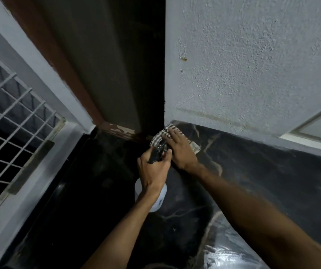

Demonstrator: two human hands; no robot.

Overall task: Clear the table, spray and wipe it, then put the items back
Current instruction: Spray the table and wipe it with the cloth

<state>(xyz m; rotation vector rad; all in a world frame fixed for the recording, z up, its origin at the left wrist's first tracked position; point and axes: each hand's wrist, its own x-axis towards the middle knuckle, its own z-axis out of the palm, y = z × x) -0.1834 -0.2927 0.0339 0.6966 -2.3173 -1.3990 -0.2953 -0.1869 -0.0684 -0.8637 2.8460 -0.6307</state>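
Left hand [154,168] gripping spray bottle [161,200]; right hand [181,150] flat, pressing cloth [157,139] beneath it

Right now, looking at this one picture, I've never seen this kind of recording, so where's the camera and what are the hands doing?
No machine here: a person wears a camera on the head, so you look down along both bare arms. The left hand grips a spray bottle by its black trigger head. The right hand presses flat on a striped cloth in the corner of a dark marble surface, beside a rough white wall. A window grille is at the left.
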